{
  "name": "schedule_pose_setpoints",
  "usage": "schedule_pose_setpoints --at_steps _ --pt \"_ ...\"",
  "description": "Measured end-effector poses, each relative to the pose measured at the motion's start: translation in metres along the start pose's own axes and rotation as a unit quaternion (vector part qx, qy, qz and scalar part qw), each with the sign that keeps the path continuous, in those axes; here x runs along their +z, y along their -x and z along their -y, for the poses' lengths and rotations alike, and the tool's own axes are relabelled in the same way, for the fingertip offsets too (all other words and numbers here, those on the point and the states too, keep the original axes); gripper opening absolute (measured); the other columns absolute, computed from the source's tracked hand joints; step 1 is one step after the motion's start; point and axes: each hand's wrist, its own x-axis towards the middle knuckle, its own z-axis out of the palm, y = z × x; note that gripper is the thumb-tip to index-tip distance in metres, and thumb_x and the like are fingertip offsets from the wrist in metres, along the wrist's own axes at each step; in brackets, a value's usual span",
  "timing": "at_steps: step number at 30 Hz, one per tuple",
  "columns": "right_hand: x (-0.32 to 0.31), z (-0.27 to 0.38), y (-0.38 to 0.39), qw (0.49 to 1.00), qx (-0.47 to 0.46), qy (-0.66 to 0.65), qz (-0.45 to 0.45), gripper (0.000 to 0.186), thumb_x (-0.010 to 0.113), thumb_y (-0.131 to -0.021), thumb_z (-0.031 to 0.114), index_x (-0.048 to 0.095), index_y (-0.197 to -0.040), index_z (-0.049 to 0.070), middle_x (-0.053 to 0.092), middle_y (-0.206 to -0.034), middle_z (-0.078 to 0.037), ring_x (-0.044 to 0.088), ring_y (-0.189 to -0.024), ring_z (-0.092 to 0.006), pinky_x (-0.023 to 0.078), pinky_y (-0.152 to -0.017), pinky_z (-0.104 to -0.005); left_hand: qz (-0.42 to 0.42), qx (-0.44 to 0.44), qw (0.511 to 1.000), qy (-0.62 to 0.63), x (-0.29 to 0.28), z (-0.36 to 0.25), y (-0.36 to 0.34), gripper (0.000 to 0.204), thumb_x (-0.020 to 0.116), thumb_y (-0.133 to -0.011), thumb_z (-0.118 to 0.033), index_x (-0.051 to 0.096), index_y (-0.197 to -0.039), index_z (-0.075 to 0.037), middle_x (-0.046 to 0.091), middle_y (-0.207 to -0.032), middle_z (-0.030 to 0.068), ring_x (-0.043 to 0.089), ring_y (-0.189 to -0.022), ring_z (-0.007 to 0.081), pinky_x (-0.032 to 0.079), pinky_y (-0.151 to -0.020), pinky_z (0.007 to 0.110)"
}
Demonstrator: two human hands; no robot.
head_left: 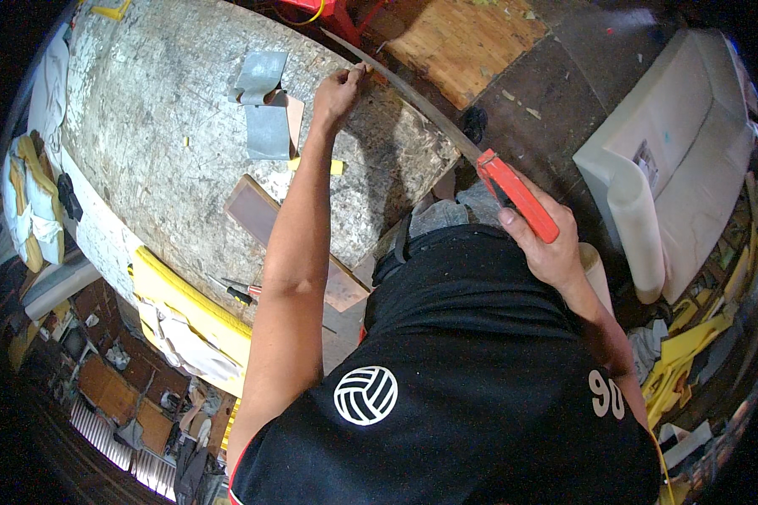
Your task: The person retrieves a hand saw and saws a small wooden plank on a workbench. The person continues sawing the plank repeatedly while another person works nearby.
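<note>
Gripping the handsaw (434,115) by its red handle (522,198), your right hand (556,244) is grasping it firmly in front of your lap. The blade is slanting away along the near corner of the worktable (143,93), its tip reaching past your left hand (338,97). That left hand is resting by the table's edge, fingers curled together; whether they are pinching the blade or a small piece beside it, I am not able to tell.

Judging by this posture, good handling is calling for a straight right wrist, light pressure and left fingertips well off the teeth. The handle end is sitting close to your grey trousers (467,210), so a slip is posing some risk to your thigh.

Regarding surroundings: a flat framed board (257,209) is lying partly under your left forearm, likely hampering elbow movement. A yellow strip (337,167) and a grey sheet (267,143) are lying beside that arm. A screwdriver (239,295) is lying near your elbow. A red stool (335,18) is standing close beyond the blade's tip, possibly limiting a long stroke.
</note>
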Motion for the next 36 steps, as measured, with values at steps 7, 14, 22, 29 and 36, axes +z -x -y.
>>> schedule_pose_setpoints --at_steps 7,14,22,29,36 --pt "0.003 -0.005 -0.002 1.0 -0.017 0.01 0.001 0.051 0.072 -0.091 0.019 0.057 -0.135 -0.001 0.066 -0.127 -0.02 0.066 -0.117 -0.0253 0.048 -0.099 -0.0338 -0.021 0.025 0.997 -0.069 0.002 -0.001 -0.001 0.066 0.056 -0.088 -0.062 0.072 -0.105 0.0 0.07 -0.102 0.028 0.067 -0.103 0.0422 0.05 -0.091 0.045" --pt "-0.001 -0.007 -0.006 0.999 -0.005 0.027 0.016 0.051 0.072 -0.091 0.018 0.056 -0.136 -0.001 0.066 -0.127 -0.019 0.066 -0.117 -0.0234 0.049 -0.098 -0.0334 -0.035 0.009 0.97 -0.24 0.006 -0.02 0.002 0.067 0.058 -0.089 -0.061 0.067 -0.109 0.002 0.069 -0.107 0.0284 0.065 -0.107 0.0419 0.05 -0.093 0.048" --pt "0.004 -0.022 -0.003 1.0 -0.02 -0.021 0.006 0.05 0.072 -0.09 0.017 0.058 -0.135 0.002 0.069 -0.121 -0.018 0.069 -0.11 -0.0232 0.051 -0.094 -0.0329 0.056 -0.027 0.95 -0.307 -0.007 -0.026 0.0 0.072 0.049 -0.092 -0.066 0.071 -0.103 0.002 0.069 -0.106 0.0277 0.064 -0.107 0.0442 0.05 -0.092 0.049" --pt "-0.003 -0.035 -0.004 0.998 -0.038 -0.041 0.023 0.055 0.073 -0.088 0.016 0.055 -0.139 0.003 0.069 -0.118 -0.02 0.071 -0.103 -0.0287 0.054 -0.089 -0.0353 0.033 0.039 0.959 -0.28 -0.007 -0.02 0.014 0.064 0.044 -0.097 -0.061 0.075 -0.102 -0.004 0.07 -0.09 0.0273 0.069 -0.095 0.0419 0.051 -0.085 0.048" --pt "-0.004 -0.051 -0.005 0.996 -0.074 -0.045 0.024 0.058 0.072 -0.088 0.013 0.052 -0.141 0.004 0.068 -0.118 -0.021 0.07 -0.103 -0.034 0.055 -0.088 -0.0364 0.031 -0.002 0.971 -0.236 -0.005 -0.021 0.017 0.058 0.048 -0.098 -0.056 0.075 -0.097 -0.005 0.067 -0.065 0.019 0.071 -0.073 0.0366 0.053 -0.073 0.045"
